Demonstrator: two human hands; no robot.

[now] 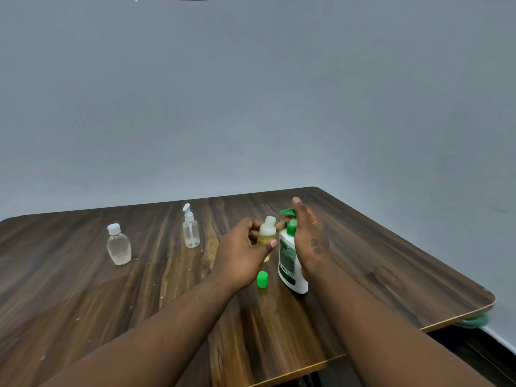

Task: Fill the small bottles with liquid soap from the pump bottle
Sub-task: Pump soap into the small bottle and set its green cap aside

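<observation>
Left half: open table (83, 317), only flat clear bottle (119, 245) and spray bottle (191, 227) standing far, well apart.
Centre right: crowded; pump bottle (290, 261), open small bottle (266, 236), green cap (262, 279) close together.
Far right: bare wood.

On the table (391, 275) the pump bottle (290, 263) stands at centre; an uncapped small bottle (267, 236) stands just beside it at ten o'clock, a loose cap (262, 279) at eight — near its base. Well apart toward nine o'clock stand a spray bottle (191, 229) and, farther out, a capped flask (118, 245).
</observation>
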